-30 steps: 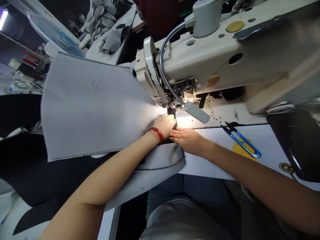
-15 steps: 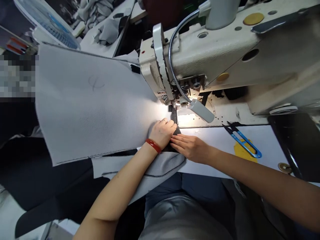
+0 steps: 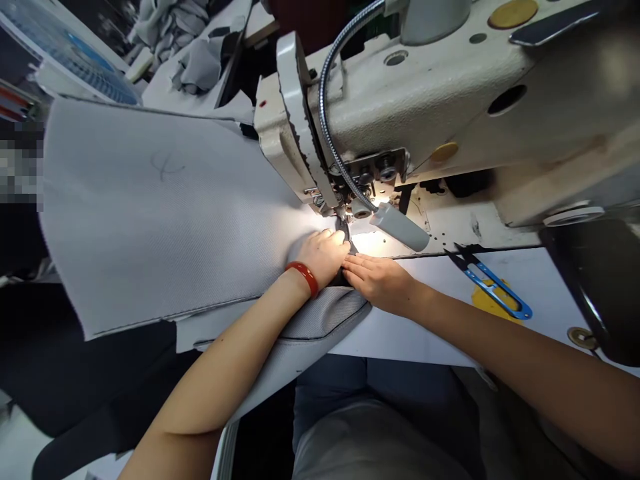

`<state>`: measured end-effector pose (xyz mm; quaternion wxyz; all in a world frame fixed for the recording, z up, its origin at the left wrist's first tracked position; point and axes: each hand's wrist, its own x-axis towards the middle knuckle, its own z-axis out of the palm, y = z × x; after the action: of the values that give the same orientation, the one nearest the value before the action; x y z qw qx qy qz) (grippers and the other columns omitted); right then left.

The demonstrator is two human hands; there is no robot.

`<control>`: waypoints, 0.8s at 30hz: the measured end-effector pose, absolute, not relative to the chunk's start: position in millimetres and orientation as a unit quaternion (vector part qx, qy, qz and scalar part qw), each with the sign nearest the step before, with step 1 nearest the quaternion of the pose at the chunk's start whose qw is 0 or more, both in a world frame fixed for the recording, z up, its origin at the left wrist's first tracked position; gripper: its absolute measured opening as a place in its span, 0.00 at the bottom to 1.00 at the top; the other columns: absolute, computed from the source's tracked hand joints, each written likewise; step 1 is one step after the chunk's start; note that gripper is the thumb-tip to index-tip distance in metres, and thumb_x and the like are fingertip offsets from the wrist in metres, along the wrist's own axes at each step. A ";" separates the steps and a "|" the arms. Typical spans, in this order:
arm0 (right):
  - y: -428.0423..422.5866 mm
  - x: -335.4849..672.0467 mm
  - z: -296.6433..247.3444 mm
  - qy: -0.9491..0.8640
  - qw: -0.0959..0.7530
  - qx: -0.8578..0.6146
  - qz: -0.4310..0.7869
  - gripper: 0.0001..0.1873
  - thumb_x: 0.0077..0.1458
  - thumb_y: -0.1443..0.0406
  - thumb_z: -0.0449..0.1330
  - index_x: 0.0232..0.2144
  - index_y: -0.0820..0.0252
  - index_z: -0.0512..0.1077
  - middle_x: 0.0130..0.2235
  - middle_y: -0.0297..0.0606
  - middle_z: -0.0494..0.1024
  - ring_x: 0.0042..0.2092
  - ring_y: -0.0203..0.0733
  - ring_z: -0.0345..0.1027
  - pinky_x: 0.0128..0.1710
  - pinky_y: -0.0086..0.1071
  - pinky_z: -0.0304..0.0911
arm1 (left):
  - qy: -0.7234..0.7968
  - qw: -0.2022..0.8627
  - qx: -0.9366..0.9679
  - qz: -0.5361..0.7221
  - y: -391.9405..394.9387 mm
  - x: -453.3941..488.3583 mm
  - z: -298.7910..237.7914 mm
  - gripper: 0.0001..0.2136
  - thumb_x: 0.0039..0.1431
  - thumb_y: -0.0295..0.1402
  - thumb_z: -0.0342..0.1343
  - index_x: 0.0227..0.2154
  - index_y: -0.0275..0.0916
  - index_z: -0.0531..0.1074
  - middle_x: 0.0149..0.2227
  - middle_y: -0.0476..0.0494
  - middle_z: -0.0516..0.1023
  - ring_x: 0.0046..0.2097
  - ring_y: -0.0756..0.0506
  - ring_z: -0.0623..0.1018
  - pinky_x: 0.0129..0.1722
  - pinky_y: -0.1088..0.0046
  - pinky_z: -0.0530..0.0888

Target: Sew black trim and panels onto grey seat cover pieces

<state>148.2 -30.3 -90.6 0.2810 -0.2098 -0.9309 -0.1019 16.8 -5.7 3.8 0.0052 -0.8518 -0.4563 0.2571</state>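
Note:
A large light-grey fabric panel point(image 3: 175, 220) with a pen mark lies to the left of the sewing machine point(image 3: 400, 100). Along its right edge a narrow dark strip point(image 3: 345, 230) runs under the lit presser foot point(image 3: 341, 215). My left hand point(image 3: 324, 255), with a red wristband, is curled over the panel's edge and the strip just in front of the foot. Beside it, my right hand point(image 3: 377, 280) touches the strip with straight fingers held together; its thumb is hidden. Below both hands bulges a folded, seamed grey section point(image 3: 325, 317).
A gooseneck lamp point(image 3: 400, 227) hangs close above the needle area. On the right lie blue thread snips point(image 3: 495, 283) over a yellow piece point(image 3: 483, 303), a round brass-coloured disc point(image 3: 581, 337) and a dark glossy object point(image 3: 595, 287). A fan point(image 3: 75, 57) stands at the back left.
The hands and the fabric have moved slightly toward the presser foot, and less of the dark strip shows between them. The whole view has shifted a little.

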 end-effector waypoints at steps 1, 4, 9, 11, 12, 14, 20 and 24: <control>-28.7 147.4 -90.9 -0.932 0.275 -0.210 -0.104 0.19 0.57 0.77 0.44 0.35 0.73 0.76 0.41 0.49 0.78 0.45 0.44 0.72 0.47 0.34 0.69 | -0.460 0.004 -0.849 0.259 -3.1 16.2 2.3 0.12 0.61 0.25 0.45 0.41 0.35 0.72 0.42 0.38 0.73 0.47 0.41 0.72 0.41 0.68 0.68; -24.4 144.2 -91.3 -0.935 0.260 -0.220 -0.104 0.19 0.57 0.77 0.44 0.37 0.73 0.75 0.42 0.50 0.78 0.46 0.45 0.71 0.48 0.35 0.68 | -0.469 0.004 -0.848 0.245 4.0 13.6 -3.1 0.13 0.62 0.26 0.44 0.44 0.35 0.72 0.45 0.38 0.73 0.49 0.41 0.71 0.43 0.67 0.68; -16.8 137.5 -91.6 -0.936 0.232 -0.257 -0.067 0.19 0.58 0.75 0.44 0.41 0.75 0.74 0.46 0.51 0.75 0.49 0.48 0.70 0.50 0.36 0.66 | -0.487 0.009 -0.842 0.234 11.8 13.0 -6.0 0.14 0.63 0.26 0.42 0.44 0.33 0.71 0.47 0.37 0.72 0.50 0.41 0.70 0.46 0.67 0.68; -13.8 135.9 -91.5 -0.935 0.223 -0.275 -0.033 0.19 0.58 0.75 0.44 0.42 0.74 0.73 0.47 0.51 0.75 0.49 0.47 0.69 0.52 0.36 0.65 | -0.494 0.006 -0.838 0.232 13.3 14.2 -5.8 0.14 0.64 0.26 0.41 0.42 0.33 0.72 0.46 0.37 0.73 0.50 0.42 0.71 0.46 0.68 0.68; -12.5 135.5 -91.5 -0.934 0.221 -0.280 -0.018 0.19 0.58 0.75 0.44 0.43 0.74 0.73 0.47 0.51 0.75 0.50 0.47 0.69 0.52 0.36 0.65 | -0.497 0.005 -0.837 0.228 14.0 14.8 -6.2 0.14 0.64 0.26 0.41 0.42 0.33 0.72 0.45 0.37 0.73 0.50 0.42 0.71 0.46 0.68 0.68; -10.6 135.1 -91.9 -0.933 0.221 -0.285 0.006 0.19 0.59 0.74 0.44 0.43 0.74 0.72 0.48 0.51 0.74 0.51 0.47 0.68 0.53 0.37 0.64 | -0.501 0.002 -0.837 0.219 15.4 15.4 -8.5 0.14 0.64 0.26 0.41 0.41 0.33 0.73 0.44 0.37 0.74 0.50 0.42 0.71 0.46 0.68 0.69; -9.8 135.4 -94.4 -0.928 0.214 -0.292 0.082 0.19 0.56 0.74 0.45 0.45 0.72 0.72 0.50 0.51 0.73 0.54 0.48 0.65 0.54 0.39 0.62 | -0.480 -0.028 -0.857 0.186 14.4 -0.1 -4.7 0.14 0.61 0.28 0.47 0.48 0.34 0.69 0.52 0.39 0.71 0.54 0.43 0.69 0.54 0.67 0.66; -9.5 138.0 -91.7 -0.915 0.197 -0.304 0.178 0.23 0.47 0.76 0.50 0.46 0.69 0.70 0.54 0.50 0.69 0.56 0.47 0.62 0.58 0.40 0.57 | -0.463 -0.013 -0.881 0.101 -23.2 -39.7 25.2 0.19 0.63 0.36 0.46 0.55 0.35 0.62 0.57 0.38 0.66 0.56 0.44 0.68 0.54 0.67 0.66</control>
<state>138.0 -9.5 -91.7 0.1967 -0.3043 -0.9149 0.1781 -39.7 -23.2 25.2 -0.0129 -0.8807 -0.4626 0.1011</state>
